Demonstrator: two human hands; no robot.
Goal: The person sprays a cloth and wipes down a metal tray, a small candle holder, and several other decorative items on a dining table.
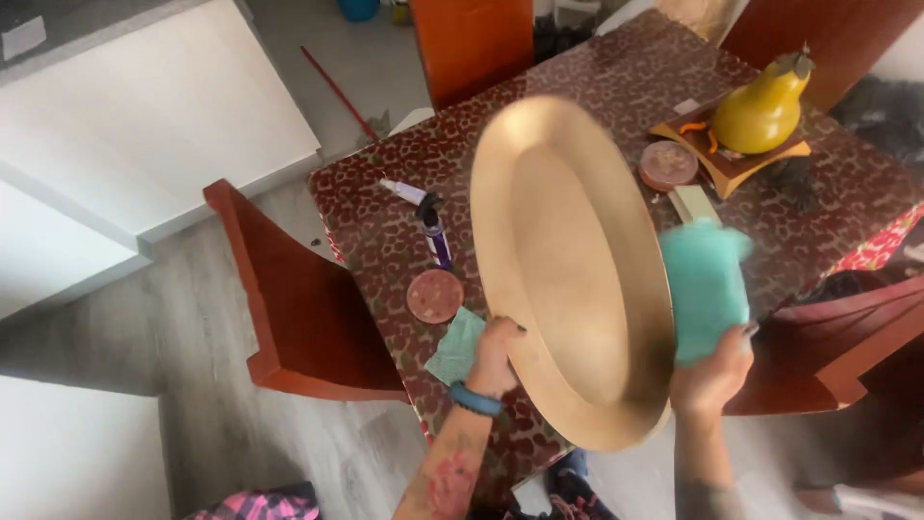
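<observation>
While the left hand [496, 354] grips the lower-left rim of a big oval tan tray [568, 260], fingers curled round its edge, the tray is held tilted up off the bench [597, 72], w/ its hollow side facing the camera. Right hand [712, 377] is closed on a teal cloth [705, 289], bunched up & blurred, pressed against the tray's right rim. Left wrist has a blue band [475, 399]; forearm shows a pinkish tattoo. Bench is covered w/ a dark red leopard-print cloth. On it, left of the tray: a round brown coaster [435, 295], a pale green square cloth [457, 347] just beside the left hand (partly under it, can't tell if touching), & a small white-and-purple tube w/ a black cap [425, 217]. Right of the tray's top end: a 2nd round coaster [668, 164], a small pale block [695, 204], & a yellow pear-shaped ornament [763, 108] sitting on a wooden stand [731, 166]. Red-brown chairs round the bench: one at left [298, 299], one at the far side [472, 43], one at right [837, 337]. Floor is grey wood-look [173, 327], w/ white cabinets at upper left [144, 116]. A red stick lies on the floor beyond the bench [339, 91].
</observation>
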